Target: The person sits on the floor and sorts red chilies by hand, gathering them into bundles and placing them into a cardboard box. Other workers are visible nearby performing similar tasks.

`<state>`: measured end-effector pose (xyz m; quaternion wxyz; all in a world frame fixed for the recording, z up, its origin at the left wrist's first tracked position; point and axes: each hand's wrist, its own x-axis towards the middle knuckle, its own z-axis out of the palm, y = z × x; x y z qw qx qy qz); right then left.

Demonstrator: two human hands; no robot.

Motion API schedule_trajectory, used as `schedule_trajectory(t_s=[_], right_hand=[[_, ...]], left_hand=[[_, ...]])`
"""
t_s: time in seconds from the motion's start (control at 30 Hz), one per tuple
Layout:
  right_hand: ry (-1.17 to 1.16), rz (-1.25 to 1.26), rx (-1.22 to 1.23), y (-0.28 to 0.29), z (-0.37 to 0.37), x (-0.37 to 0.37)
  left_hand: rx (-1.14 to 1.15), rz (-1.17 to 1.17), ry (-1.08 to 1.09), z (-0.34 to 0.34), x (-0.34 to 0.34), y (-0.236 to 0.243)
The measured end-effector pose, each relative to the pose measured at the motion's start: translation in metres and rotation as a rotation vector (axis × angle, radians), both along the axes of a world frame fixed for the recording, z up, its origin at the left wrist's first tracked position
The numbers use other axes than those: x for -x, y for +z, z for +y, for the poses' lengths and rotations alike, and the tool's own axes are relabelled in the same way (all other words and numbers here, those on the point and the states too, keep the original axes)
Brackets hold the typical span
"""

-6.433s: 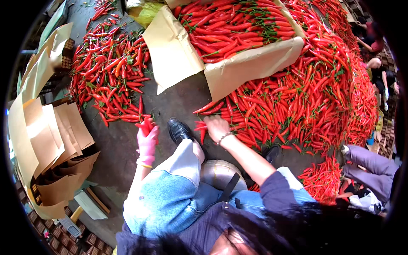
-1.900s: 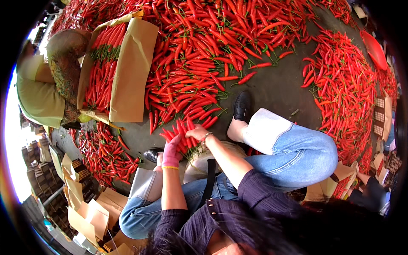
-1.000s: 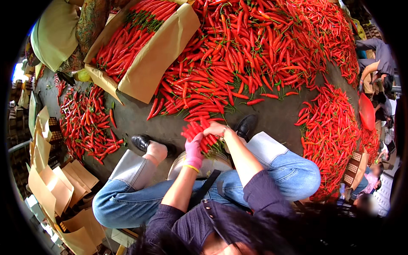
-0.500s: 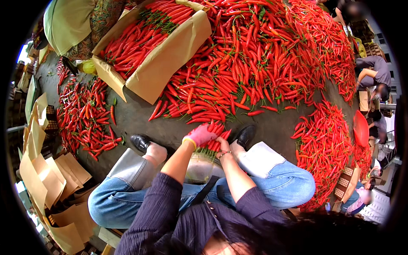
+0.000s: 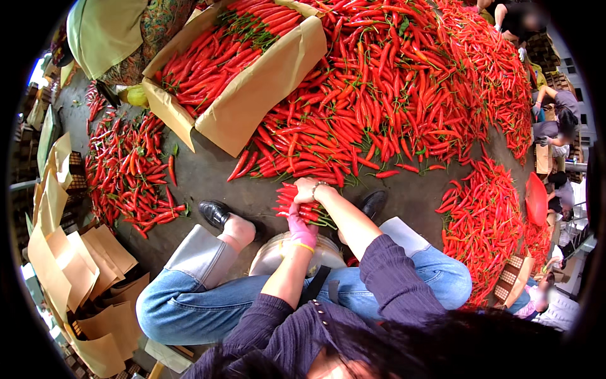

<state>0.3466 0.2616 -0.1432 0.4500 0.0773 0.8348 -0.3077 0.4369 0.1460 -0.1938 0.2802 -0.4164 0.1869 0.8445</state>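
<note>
Already, aligned red chillies (image 5: 214,71) fill much of the brown carton (image 5: 268,95), while a big heap (image 5: 404,101) lies loose beside it; the gloved left hand (image 5: 299,223) grips a small bunch (image 5: 287,199), the right hand (image 5: 307,189) curled over it.

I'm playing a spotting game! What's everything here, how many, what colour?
Held chillies: several, red, centre
Big chilli heap: one, red, top centre
Smaller chilli piles: several, red, left and right
Chilli box: one, tan, upper left
Crumpled plastic: one piece, yellowish, left of box
Paper sheets: several, tan, lower left
Basin: one, red, right
Other people: several, mixed colours, left and right edges
Round thing: one, pale, below centre
Shoes: two, black, near centre
Legs: two, blue jeans, lower centre
Left hand: one, pink glove, holding chillies
Right hand: one, bare, over the held chillies
</note>
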Motion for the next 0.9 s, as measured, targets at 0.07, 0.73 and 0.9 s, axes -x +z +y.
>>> schedule_trajectory(t_s=[0.07,0.73,0.9], right_hand=[[0.004,-0.031,0.018,-0.011,-0.007,-0.005],[-1.004,0.121,0.477,0.015,0.141,-0.069],[-0.733,0.225,0.472,0.026,0.111,-0.084]], left_hand=[[0.024,-0.021,-0.018,-0.009,-0.003,0.004],[-0.023,0.427,-0.505,0.098,0.044,0.034],[-0.039,0.418,-0.41,0.065,0.013,0.066]])
